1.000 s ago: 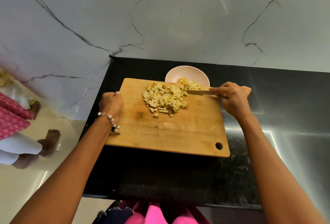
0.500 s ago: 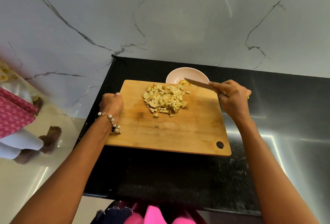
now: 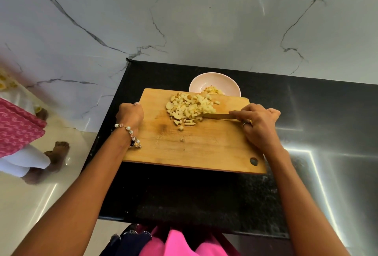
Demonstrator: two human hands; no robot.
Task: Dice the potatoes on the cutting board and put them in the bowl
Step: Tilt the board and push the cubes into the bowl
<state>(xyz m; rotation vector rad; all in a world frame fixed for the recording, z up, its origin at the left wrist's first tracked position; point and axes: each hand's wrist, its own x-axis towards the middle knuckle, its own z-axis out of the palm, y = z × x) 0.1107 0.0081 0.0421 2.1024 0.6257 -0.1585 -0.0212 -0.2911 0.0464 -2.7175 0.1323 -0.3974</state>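
We note a pale yellow heap of diced potato on a honey-brown wooden cutting board. Bowl pale pink. Worktop speckled black. Wall white marble, dark grey veins. Bracelet pearl-white beads. Cloth at left pink, white swirls.

Across the upper half of your view runs a pale marble wall with thin dark veins branching over it. Below it, in the centre and right of the frame, sits a black speckled countertop; you see bright angular light reflections streaking its right side. At the lower left lies a glossy cream floor, also catching glints. At the left edge stands another person in pink patterned cloth and white, bare feet on that floor.
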